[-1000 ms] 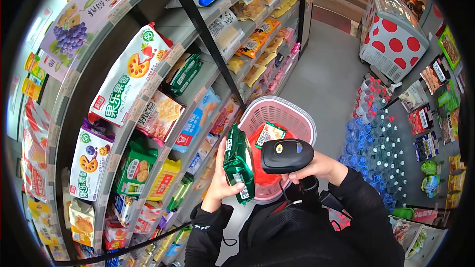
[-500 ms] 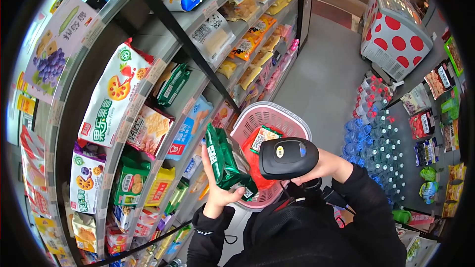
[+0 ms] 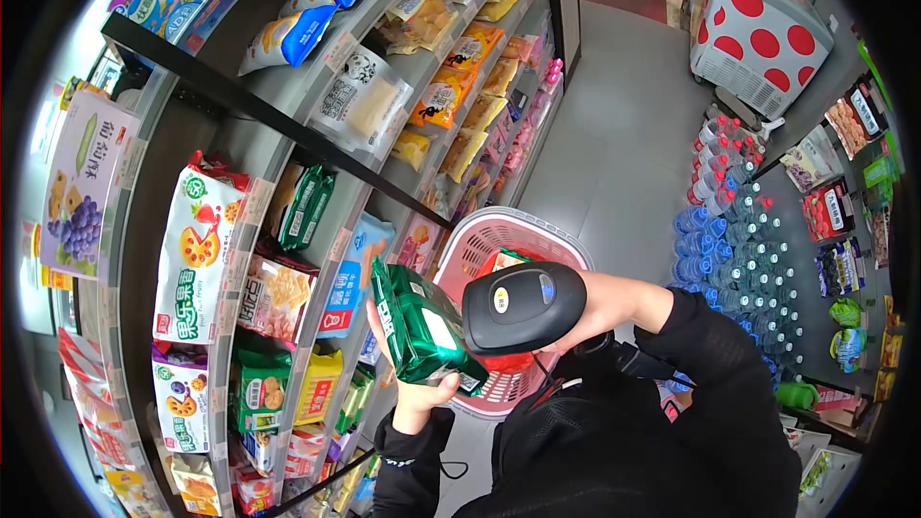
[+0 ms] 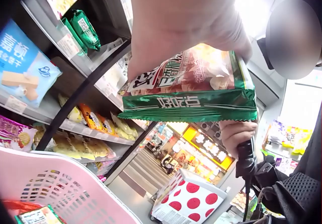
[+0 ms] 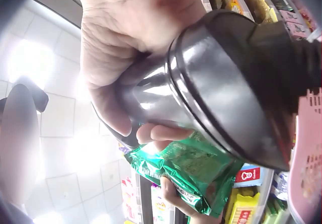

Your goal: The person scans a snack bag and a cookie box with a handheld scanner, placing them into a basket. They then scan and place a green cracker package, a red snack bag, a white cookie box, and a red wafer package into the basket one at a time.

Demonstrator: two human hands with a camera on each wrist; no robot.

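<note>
My left hand (image 3: 417,401) grips a shiny green biscuit packet (image 3: 408,317) from its left side and near end, thumb on the near end. The packet's upturned face bears a white rectangle; its printed front (image 4: 186,73), with a food picture, shows in the left wrist view. My right hand (image 3: 614,312) is wrapped round the handle of a black barcode scanner (image 3: 525,305), whose head overlaps the packet's right edge in the head view. Below both hands stands a pink basket (image 3: 523,218) with a red lining and another small packet (image 4: 39,216) inside.
Shelves of snack bags, among them a white bag (image 3: 200,259) and a blue pack (image 3: 355,273), run along my left. Shrink-wrapped water bottles (image 3: 734,249) stand on the floor at right. A red-dotted freezer (image 3: 758,34) is farther off, past the grey floor (image 3: 614,125).
The green packet has turned from its edge to show its broad face and moved left. The scanner has come left and slightly down, staying beside it. The head view has shifted.
</note>
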